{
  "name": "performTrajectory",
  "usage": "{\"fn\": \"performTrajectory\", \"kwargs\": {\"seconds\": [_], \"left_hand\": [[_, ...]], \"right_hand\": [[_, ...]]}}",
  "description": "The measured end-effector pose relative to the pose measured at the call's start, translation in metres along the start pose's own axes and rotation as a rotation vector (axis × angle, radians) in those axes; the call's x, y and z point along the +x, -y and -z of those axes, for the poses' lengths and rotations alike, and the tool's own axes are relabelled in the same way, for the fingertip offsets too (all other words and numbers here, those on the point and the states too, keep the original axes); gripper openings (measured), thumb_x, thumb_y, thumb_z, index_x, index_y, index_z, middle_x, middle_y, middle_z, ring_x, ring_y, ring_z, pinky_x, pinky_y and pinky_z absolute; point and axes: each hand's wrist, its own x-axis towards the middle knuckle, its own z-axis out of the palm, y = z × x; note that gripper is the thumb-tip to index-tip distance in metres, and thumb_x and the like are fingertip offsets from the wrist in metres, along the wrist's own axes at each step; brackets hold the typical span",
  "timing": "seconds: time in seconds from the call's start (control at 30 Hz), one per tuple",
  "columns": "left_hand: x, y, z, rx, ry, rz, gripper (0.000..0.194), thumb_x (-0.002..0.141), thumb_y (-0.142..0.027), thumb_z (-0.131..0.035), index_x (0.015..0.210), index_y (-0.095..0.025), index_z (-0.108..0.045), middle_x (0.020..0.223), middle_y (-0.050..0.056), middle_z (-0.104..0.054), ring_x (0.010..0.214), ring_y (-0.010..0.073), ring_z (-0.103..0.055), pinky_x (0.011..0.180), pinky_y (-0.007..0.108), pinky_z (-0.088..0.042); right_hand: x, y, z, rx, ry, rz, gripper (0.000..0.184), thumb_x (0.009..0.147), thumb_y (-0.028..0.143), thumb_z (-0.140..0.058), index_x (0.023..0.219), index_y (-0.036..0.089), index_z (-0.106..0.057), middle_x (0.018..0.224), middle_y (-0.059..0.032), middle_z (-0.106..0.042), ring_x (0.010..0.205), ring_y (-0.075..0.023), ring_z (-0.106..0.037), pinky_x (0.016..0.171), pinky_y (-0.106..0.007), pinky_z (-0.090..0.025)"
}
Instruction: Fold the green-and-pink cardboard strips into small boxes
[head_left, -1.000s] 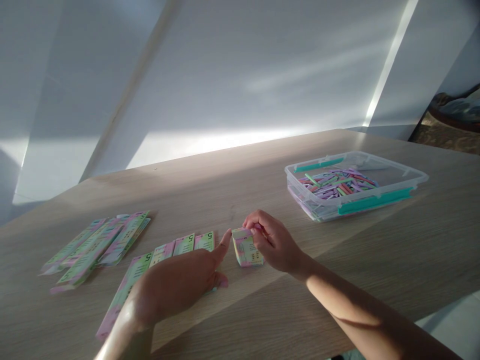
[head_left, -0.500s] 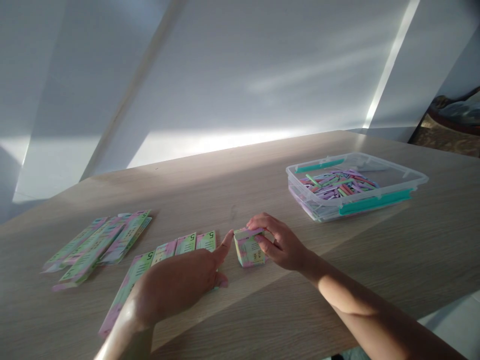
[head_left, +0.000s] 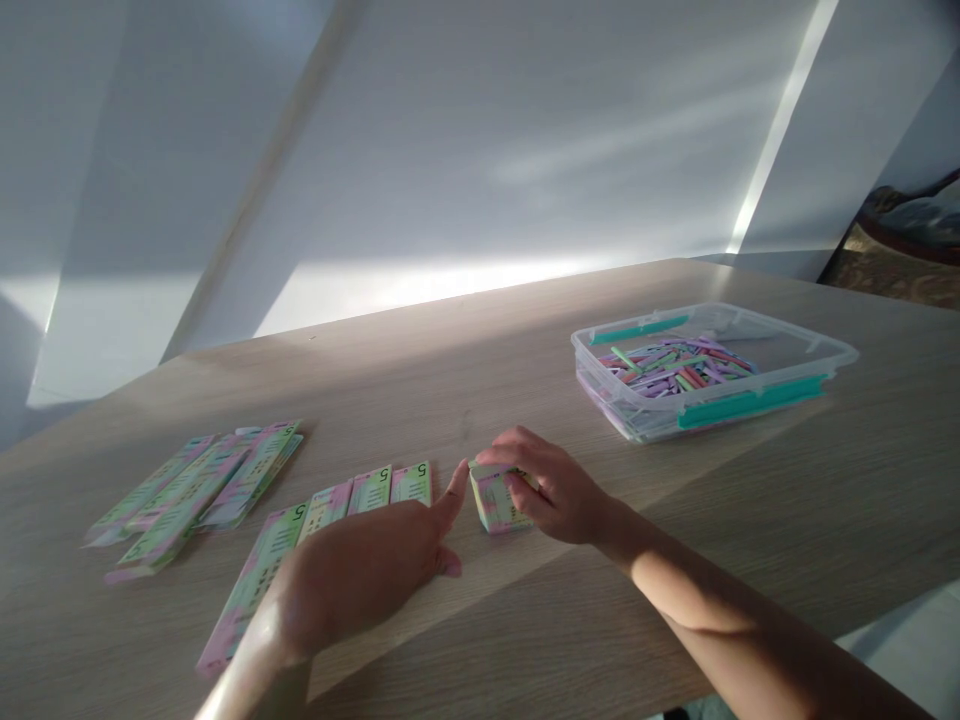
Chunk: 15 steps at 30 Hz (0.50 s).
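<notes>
Our right hand (head_left: 559, 490) pinches a small paper block (head_left: 499, 502) at the centre of the frame, with fingers curled over its top and thumb against its side. The block sits on the bench (head_left: 457, 390). Our left hand (head_left: 360, 580) lies palm down and flat, its index finger (head_left: 456, 490) stretched out to the block's left side, almost or just touching. Beneath and left of that hand runs a row of green and pink paper strips (head_left: 371, 490), with a large black "5" legible on several; the smaller print is too blurred to read. More strips (head_left: 195, 490) lie in an overlapping heap to the left. At the right, a clear plastic box (head_left: 712, 385) with teal clips (head_left: 750, 403) holds coloured strips (head_left: 679, 367).
</notes>
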Motion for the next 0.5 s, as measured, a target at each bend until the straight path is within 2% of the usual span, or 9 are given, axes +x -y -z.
{"fn": "performTrajectory", "kwargs": {"seconds": [0.23,0.4,0.5], "left_hand": [[-0.0003,0.0003,-0.0019,-0.013,0.007,0.002,0.071,0.096,-0.011,-0.046,0.158,-0.005,-0.010,0.085,0.007,-0.071,0.067,0.0169,-0.060,0.056,0.024,-0.041],[-0.0006,-0.0003,-0.0016,-0.018,-0.001,-0.017,0.069,0.098,-0.013,-0.045,0.157,-0.004,-0.011,0.081,0.006,-0.070,0.063,0.0169,-0.059,0.053,0.024,-0.040],[-0.0007,0.0003,-0.0017,-0.066,-0.009,-0.025,0.068,0.098,-0.012,-0.043,0.158,-0.006,-0.012,0.077,0.004,-0.070,0.064,0.0165,-0.060,0.055,0.024,-0.043]], "right_hand": [[-0.0031,-0.0032,0.0001,-0.006,0.003,0.026,0.044,0.087,0.006,-0.049,0.126,0.025,-0.057,0.116,-0.0095,-0.060,0.104,-0.0205,-0.060,0.088,-0.035,-0.050],[-0.0071,-0.0035,-0.0025,-0.106,-0.005,-0.005,0.042,0.085,0.006,-0.052,0.121,0.026,-0.059,0.127,-0.0097,-0.056,0.088,-0.0164,-0.062,0.078,-0.032,-0.051],[-0.0082,-0.0031,-0.0043,-0.118,-0.019,-0.019,0.041,0.086,0.007,-0.051,0.121,0.027,-0.059,0.130,-0.0097,-0.055,0.089,-0.0166,-0.063,0.079,-0.032,-0.051]]}}
